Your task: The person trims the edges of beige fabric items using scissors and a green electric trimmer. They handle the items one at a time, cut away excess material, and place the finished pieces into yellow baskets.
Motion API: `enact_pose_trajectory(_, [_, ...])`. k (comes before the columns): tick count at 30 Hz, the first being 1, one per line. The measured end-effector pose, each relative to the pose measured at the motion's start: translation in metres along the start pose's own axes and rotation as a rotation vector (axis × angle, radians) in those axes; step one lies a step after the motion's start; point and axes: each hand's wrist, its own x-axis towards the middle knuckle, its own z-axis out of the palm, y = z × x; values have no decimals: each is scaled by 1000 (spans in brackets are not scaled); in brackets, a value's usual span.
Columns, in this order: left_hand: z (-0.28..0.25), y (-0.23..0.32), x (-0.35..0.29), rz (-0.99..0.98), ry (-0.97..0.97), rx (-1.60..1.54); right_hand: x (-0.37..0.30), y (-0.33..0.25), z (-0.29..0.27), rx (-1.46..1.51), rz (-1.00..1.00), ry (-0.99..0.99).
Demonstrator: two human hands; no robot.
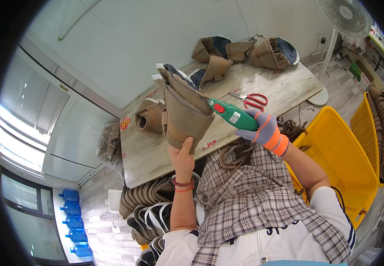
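My bare left hand grips the lower end of a brown padded cloth wrap, thumb on its near face. The wrap stands up over the table, its dark lining and white edges showing at the top. In a grey and orange glove, my right hand is closed around a green hand-held tool with a red button. The tool's tip points at the wrap's right side, close to its layered edge; whether it touches I cannot tell. Red-handled scissors lie on the table just beyond the tool.
More brown wraps lie along the back of the wooden table, and a rolled one sits at left. Stacked wraps are below the front edge. A yellow crate stands at right, a white fan behind.
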Motion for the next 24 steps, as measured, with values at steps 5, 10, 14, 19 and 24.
enact_pose_trajectory(5, [-8, -9, -6, -37, 61, 622, 4, 6, 7, -95, -18, 77])
enact_pose_trajectory(10, [9, -9, -7, 212, -27, 852, 7, 4, 10, -122, 17, 133])
enact_pose_trajectory(14, [9, -21, -9, 342, -101, 977, 9, 2, 12, -94, 80, 147])
enact_pose_trajectory(19, [3, -38, -14, 403, -211, 1101, 12, 3, 8, 58, 172, 86])
enact_pose_trajectory(24, [-1, -39, -15, 433, -297, 1107, 16, -11, -2, 320, 344, -10])
